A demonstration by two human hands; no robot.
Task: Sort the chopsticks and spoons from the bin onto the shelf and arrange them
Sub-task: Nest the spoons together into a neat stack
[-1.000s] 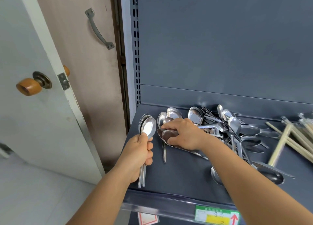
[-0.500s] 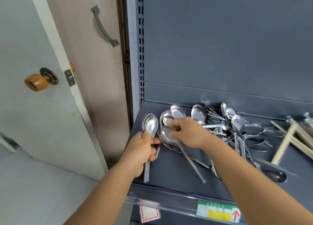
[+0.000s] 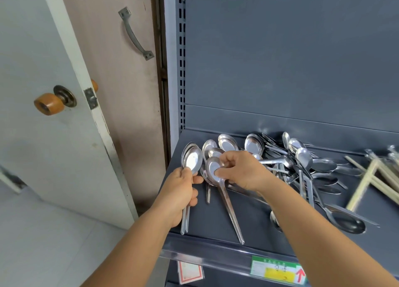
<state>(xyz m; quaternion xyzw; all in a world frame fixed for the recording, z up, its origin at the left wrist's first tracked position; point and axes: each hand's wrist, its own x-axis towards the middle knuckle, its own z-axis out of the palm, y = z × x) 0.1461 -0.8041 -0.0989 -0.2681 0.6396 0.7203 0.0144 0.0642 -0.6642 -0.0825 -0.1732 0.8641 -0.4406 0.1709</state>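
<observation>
On the dark grey shelf (image 3: 254, 219), my left hand (image 3: 180, 197) grips a nested stack of steel spoons (image 3: 192, 160) by the handles, bowls pointing up at the shelf's left end. My right hand (image 3: 241, 171) pinches the bowl of a single long-handled spoon (image 3: 226, 200), thumb pressed into the bowl, its handle slanting toward the shelf's front edge. Just right of it lies a jumbled pile of spoons (image 3: 302, 163). Pale wooden chopsticks (image 3: 371, 178) lie crossed at the far right.
A white door with an orange knob (image 3: 48, 103) stands open on the left, beside a brown door with a metal handle (image 3: 135, 34). The shelf's front rail carries a green and yellow price label (image 3: 278, 270). The shelf's back panel (image 3: 291, 60) rises behind the cutlery.
My right hand has lifted one spoon out of the pile and swung its handle toward the front edge, closer to the stack in my left hand. The left hand stays about where it was.
</observation>
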